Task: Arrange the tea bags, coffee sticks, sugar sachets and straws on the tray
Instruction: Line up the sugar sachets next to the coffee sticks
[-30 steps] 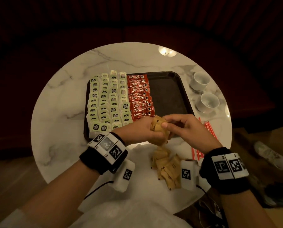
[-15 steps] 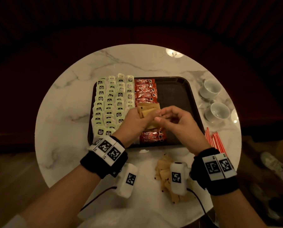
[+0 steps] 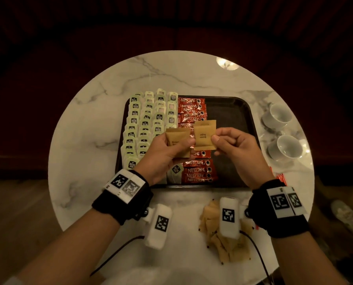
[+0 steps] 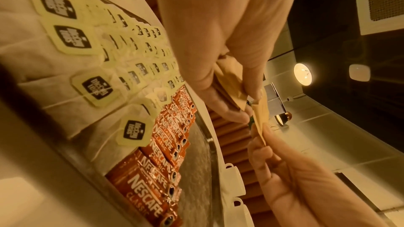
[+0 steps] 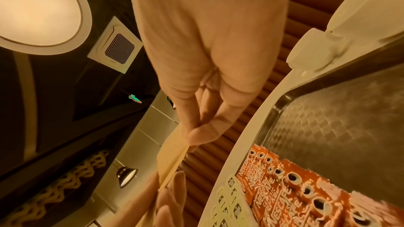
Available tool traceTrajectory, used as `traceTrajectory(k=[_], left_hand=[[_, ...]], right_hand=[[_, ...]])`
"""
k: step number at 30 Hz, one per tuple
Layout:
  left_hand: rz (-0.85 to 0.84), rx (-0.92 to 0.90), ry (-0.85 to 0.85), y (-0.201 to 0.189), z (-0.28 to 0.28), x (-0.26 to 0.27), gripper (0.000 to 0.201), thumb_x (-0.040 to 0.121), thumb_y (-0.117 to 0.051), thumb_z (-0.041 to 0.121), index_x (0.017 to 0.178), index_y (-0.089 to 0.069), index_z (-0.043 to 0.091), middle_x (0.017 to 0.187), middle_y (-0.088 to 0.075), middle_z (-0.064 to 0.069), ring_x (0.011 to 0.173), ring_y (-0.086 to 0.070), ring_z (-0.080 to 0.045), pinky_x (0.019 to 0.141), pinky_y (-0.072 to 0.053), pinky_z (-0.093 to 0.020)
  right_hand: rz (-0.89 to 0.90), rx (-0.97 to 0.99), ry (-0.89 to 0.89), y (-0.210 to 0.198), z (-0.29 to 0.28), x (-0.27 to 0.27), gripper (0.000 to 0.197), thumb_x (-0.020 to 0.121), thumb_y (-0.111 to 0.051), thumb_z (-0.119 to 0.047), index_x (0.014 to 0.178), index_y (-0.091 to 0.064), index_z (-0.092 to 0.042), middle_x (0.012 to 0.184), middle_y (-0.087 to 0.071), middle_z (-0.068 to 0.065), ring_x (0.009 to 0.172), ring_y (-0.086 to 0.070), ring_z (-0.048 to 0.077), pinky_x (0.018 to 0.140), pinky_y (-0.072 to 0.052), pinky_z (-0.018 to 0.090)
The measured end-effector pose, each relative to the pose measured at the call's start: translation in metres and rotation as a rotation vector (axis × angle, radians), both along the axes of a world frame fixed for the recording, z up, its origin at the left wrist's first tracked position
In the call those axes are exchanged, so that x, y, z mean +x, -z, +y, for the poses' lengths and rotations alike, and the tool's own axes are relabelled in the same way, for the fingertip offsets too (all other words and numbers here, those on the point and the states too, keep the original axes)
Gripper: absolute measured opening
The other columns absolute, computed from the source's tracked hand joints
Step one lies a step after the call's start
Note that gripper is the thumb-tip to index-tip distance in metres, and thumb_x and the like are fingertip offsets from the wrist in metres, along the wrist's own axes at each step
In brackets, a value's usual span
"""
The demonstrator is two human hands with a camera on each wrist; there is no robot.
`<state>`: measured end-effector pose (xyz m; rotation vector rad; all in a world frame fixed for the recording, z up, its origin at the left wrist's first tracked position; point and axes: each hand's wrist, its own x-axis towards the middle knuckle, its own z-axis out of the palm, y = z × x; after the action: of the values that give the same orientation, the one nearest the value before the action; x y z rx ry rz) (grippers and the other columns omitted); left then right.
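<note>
- Round white marble table (image 3: pixel 85 140), dark seating behind it; one ceiling lamp reflected near its far edge.
- Black tray (image 3: pixel 231 112) — set at the table's centre, right half bare.
- Tea bags (image 3: pixel 149 122): pale green tags, four overlapping columns filling the tray's left part.
- Coffee sticks (image 3: pixel 192 110): red Nescafé Classic, one overlapping column just right of the tea bags, running from far edge to near edge.
- Left hand (image 3: pixel 163 153): held above the tray, fingers and thumb curled round a small stack of brown sugar sachets (image 3: pixel 176 138).
- Right hand (image 3: pixel 235 147): held above the tray, thumb and fingers pinching the right edge of a single sachet (image 3: pixel 204 134), printed "Brown Sugar", upright, its left edge at the left hand's fingertips.
- Loose pile of sachets (image 3: pixel 229 245) — on the table near the person, below the right wrist, partly hidden by the wrist camera.
- Straws (image 3: pixel 281 177): red, on the table right of the tray, mostly hidden by the right wrist.
- Two white cups (image 3: pixel 285 149), on the table right of the tray, one beyond the other.
</note>
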<state>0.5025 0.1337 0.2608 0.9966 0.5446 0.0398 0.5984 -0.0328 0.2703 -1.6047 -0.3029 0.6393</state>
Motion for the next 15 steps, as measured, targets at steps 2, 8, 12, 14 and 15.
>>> traceTrajectory(k=[2,8,12,14,15], left_hand=[[-0.001,0.042,0.010,0.000,0.002,0.002,0.031,0.086,-0.067,0.010,0.116,-0.057,0.007,0.097,-0.072,-0.003,0.077,-0.071,-0.015,0.065,-0.059,-0.028],[0.037,0.016,-0.055,-0.001,0.013,0.010,0.028,0.094,-0.058,0.017,0.119,-0.058,0.005,0.100,-0.072,-0.010,0.082,-0.072,-0.017,0.069,-0.061,-0.034],[0.057,0.075,0.101,-0.005,0.014,0.010,0.018,0.091,-0.061,0.021,0.107,-0.060,0.013,0.100,-0.070,-0.007,0.082,-0.072,-0.015,0.068,-0.061,-0.032],[0.047,0.128,0.151,-0.006,0.013,0.010,0.019,0.087,-0.065,0.012,0.106,-0.061,0.015,0.098,-0.068,-0.006,0.075,-0.070,-0.010,0.063,-0.058,-0.026],[0.040,0.146,0.151,-0.006,0.012,0.010,0.020,0.086,-0.065,0.009,0.104,-0.062,0.017,0.096,-0.068,-0.005,0.072,-0.069,-0.008,0.059,-0.056,-0.023]], right_hand=[[-0.028,-0.026,-0.029,0.000,0.004,0.004,0.016,0.094,-0.062,-0.012,0.109,-0.066,-0.007,0.090,-0.075,0.000,0.082,-0.070,0.009,0.069,-0.055,0.019],[-0.173,-0.120,-0.161,-0.009,0.011,0.016,0.018,0.098,-0.056,-0.013,0.110,-0.069,-0.016,0.097,-0.073,-0.005,0.090,-0.068,0.004,0.074,-0.051,0.017],[-0.363,-0.288,-0.309,-0.015,0.018,0.025,0.017,0.098,-0.056,-0.016,0.106,-0.069,-0.024,0.105,-0.066,-0.001,0.097,-0.063,0.012,0.082,-0.053,0.023],[-0.424,-0.332,-0.335,-0.018,0.022,0.027,0.016,0.097,-0.058,-0.016,0.104,-0.069,-0.025,0.103,-0.063,-0.001,0.093,-0.061,0.008,0.081,-0.052,0.020],[-0.425,-0.331,-0.328,-0.018,0.023,0.028,0.015,0.097,-0.059,-0.017,0.104,-0.069,-0.025,0.102,-0.063,-0.002,0.090,-0.060,0.005,0.078,-0.052,0.018]])
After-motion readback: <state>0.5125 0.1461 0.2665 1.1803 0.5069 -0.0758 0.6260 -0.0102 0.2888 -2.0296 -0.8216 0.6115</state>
